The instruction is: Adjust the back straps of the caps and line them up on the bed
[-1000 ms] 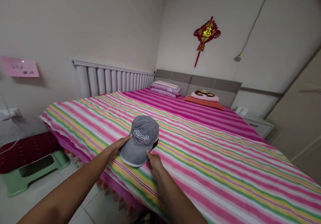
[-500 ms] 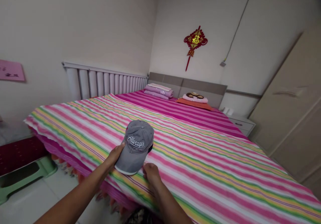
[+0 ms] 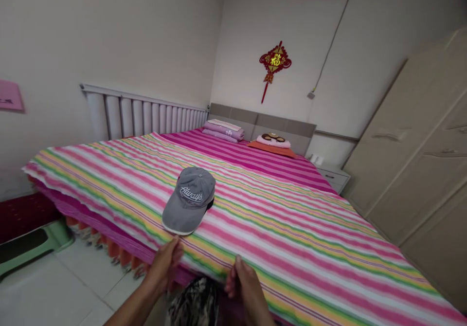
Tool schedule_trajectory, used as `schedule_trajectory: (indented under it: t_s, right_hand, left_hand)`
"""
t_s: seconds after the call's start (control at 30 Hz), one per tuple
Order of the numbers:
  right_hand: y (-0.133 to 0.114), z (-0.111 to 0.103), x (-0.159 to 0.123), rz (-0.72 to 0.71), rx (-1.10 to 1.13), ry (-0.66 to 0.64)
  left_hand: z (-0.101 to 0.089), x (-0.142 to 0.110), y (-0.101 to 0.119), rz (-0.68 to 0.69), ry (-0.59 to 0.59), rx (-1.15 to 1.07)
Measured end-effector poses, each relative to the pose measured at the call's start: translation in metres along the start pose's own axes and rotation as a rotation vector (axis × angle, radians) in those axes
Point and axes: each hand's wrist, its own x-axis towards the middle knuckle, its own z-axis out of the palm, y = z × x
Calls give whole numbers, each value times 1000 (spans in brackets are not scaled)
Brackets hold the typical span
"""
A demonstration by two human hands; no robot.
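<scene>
A grey baseball cap [image 3: 193, 194] with white "Always" lettering lies on the striped bed cover [image 3: 292, 238], its brim toward me. Just below the brim, near the bed's front edge, is my left hand [image 3: 164, 263]; it is off the cap, fingers loosely curled with nothing seen in them. My right hand [image 3: 246, 282] is over the near edge of the bed, thumb up and apart from its half-bent fingers, and holds nothing. Between the two hands my camouflage-patterned clothing [image 3: 197, 299] shows.
A green stool [image 3: 60, 236] with a dark red top stands at the left. Folded purple bedding [image 3: 223, 130] and a pink folded piece [image 3: 273, 142] lie by the headboard [image 3: 280, 125]. A radiator [image 3: 146, 113] runs along the left wall; a wardrobe [image 3: 408, 160] stands right.
Both hands have let go of the cap and drawn back toward me, to the bed's near edge. The cap stays on the cover; the view has shifted slightly right.
</scene>
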Motion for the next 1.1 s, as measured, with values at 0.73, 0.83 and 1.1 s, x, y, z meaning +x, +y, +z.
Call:
schedule_trajectory:
  t_s: [0.73, 0.83, 1.1]
  right_hand:
    - [-88, -83, -104, -369, 424, 133]
    - [-85, -81, -101, -376, 402, 129]
    - [-29, -69, -76, -145, 163, 49]
  left_hand:
    - [75, -104, 58, 555, -419, 281]
    - [73, -103, 57, 547, -407, 276]
    - [54, -60, 26, 257, -263, 89]
